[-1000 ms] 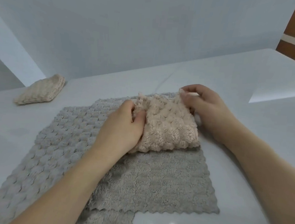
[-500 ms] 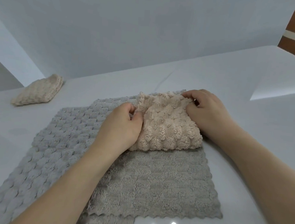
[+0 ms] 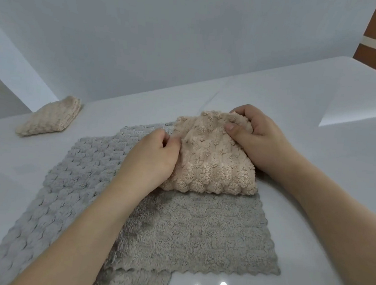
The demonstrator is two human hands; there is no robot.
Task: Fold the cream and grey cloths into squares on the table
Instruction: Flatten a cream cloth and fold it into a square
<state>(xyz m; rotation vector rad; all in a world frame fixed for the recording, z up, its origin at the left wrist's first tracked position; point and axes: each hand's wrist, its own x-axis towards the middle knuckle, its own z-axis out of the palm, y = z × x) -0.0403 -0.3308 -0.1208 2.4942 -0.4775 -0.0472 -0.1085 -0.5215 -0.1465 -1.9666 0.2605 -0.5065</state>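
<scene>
Two cream cloths show. One, a folded cream cloth [image 3: 49, 118], lies far left on the white table [image 3: 316, 152]. Two grey cloths [image 3: 70, 191] overlap flat in the middle (the darker on top). The left hand [image 3: 152, 159] pinches the second cream cloth [image 3: 212, 160], bunched on the grey ones, at its left edge; the right hand [image 3: 259, 136] grips its far right corner.
</scene>
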